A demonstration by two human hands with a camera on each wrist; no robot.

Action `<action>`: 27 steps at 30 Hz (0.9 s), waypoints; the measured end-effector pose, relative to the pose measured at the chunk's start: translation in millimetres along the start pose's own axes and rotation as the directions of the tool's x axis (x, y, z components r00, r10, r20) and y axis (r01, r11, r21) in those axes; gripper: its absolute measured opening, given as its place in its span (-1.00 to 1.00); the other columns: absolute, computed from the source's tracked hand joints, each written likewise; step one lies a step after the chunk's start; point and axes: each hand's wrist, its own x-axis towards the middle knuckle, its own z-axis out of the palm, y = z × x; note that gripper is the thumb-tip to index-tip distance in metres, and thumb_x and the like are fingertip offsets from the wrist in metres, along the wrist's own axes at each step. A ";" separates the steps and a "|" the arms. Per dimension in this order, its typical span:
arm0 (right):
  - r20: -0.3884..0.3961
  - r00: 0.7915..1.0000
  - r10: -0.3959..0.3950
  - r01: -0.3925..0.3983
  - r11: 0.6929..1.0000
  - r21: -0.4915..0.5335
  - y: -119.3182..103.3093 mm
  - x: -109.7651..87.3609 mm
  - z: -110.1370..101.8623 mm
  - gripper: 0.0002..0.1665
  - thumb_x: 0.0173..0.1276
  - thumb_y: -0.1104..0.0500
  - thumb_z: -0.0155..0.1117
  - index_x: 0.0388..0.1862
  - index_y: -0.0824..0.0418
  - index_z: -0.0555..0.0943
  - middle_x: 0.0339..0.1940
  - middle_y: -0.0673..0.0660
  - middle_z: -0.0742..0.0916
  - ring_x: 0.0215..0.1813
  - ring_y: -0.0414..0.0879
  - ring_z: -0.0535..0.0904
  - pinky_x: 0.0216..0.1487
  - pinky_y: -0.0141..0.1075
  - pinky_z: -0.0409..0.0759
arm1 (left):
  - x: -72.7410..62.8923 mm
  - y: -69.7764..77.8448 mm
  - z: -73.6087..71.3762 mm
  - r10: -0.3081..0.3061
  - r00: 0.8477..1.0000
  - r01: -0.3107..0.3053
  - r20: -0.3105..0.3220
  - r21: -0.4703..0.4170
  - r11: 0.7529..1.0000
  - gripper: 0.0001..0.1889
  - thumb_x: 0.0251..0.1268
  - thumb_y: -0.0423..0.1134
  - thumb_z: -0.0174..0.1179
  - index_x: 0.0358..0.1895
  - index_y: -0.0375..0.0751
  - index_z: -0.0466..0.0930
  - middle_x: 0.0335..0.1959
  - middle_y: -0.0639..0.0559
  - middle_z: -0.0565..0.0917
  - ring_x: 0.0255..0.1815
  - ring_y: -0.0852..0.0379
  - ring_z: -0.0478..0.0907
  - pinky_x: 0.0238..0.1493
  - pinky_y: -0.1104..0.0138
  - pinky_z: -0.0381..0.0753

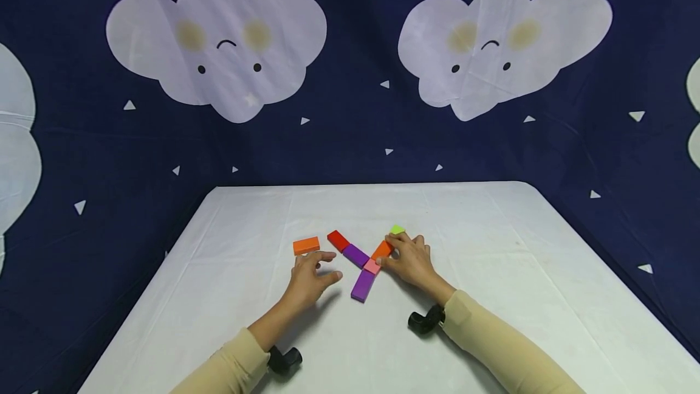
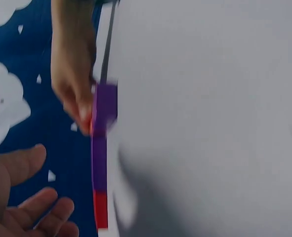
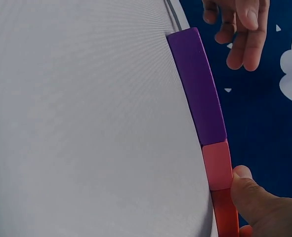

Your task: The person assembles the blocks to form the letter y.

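My right hand (image 1: 411, 260) pinches an orange block (image 1: 381, 250) with thumb and fingers, the thumb low beside a small pink block (image 1: 372, 266). A lime-green block (image 1: 397, 230) shows just beyond the fingertips, partly hidden by them. From the pink block a purple block (image 1: 362, 286) runs toward the near side, and another purple block (image 1: 356, 256) with a red block (image 1: 338, 241) at its end runs to the far left. My left hand (image 1: 307, 278) hovers left of the blocks, thumb and fingers apart and holding nothing. In the right wrist view the thumb (image 3: 249, 192) lies along the orange block.
A separate orange block (image 1: 306, 245) lies just beyond the left hand's fingers. The white tabletop (image 1: 465, 217) ends at a dark blue cloth (image 1: 350, 138) with clouds. Black wrist mounts (image 1: 285, 362) sit at both cuffs.
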 end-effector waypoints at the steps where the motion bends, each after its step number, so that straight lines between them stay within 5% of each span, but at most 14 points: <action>1: 0.000 1.000 0.000 0.000 1.000 0.000 -0.1 -0.2 -0.2 -0.24 0.09 -0.23 0.36 0.23 0.09 0.52 0.20 0.05 0.58 -0.10 0.08 0.32 -0.22 -0.20 0.16 | 3.0 -1.4 -3.5 -0.003 1.000 0.003 -0.001 -0.001 1.000 -0.58 0.06 -0.20 0.35 0.05 -0.17 0.59 -0.01 -0.03 0.61 0.02 -0.05 0.39 -0.08 0.20 0.32; 12: -0.002 1.000 0.000 0.000 1.000 0.001 0.4 0.2 0.1 -0.24 0.09 -0.23 0.35 0.24 0.09 0.52 0.20 0.05 0.58 -0.10 0.08 0.32 -0.22 -0.20 0.15 | 32.1 -19.0 -27.7 -0.035 0.998 0.036 -0.057 0.015 0.999 -0.54 0.07 -0.20 0.35 0.09 -0.18 0.57 0.05 -0.08 0.60 0.12 -0.05 0.33 0.11 0.05 0.31; 16: 0.003 1.000 0.004 -0.004 1.000 0.004 0.2 0.1 -0.1 -0.24 0.09 -0.23 0.36 0.23 0.08 0.52 0.19 0.05 0.58 -0.11 0.07 0.31 -0.22 -0.20 0.15 | 41.7 -26.6 -33.3 -0.045 0.996 0.048 -0.074 0.037 0.998 -0.53 0.06 -0.20 0.35 0.10 -0.17 0.57 0.06 -0.11 0.58 0.10 -0.07 0.34 0.04 0.12 0.34; 21: 0.004 1.000 0.003 -0.003 1.000 0.008 -0.6 0.2 -0.5 -0.24 0.08 -0.23 0.36 0.23 0.09 0.52 0.20 0.05 0.58 -0.11 0.07 0.31 -0.21 -0.20 0.15 | 53.4 -38.5 -38.9 -0.036 0.997 0.041 -0.064 0.084 0.996 -0.50 0.06 -0.20 0.36 0.13 -0.20 0.55 0.07 -0.14 0.57 0.06 -0.07 0.32 -0.07 0.21 0.33; 27: -0.004 1.000 0.000 0.000 1.000 0.013 -1.7 0.0 -1.7 -0.25 0.07 -0.20 0.38 0.22 0.09 0.53 0.19 0.05 0.59 -0.11 0.08 0.32 -0.21 -0.18 0.17 | 64.7 -49.3 -44.5 -0.045 0.998 0.049 -0.032 0.150 0.987 -0.49 0.08 -0.18 0.34 0.16 -0.19 0.53 0.14 -0.14 0.55 0.11 -0.08 0.28 0.04 0.11 0.30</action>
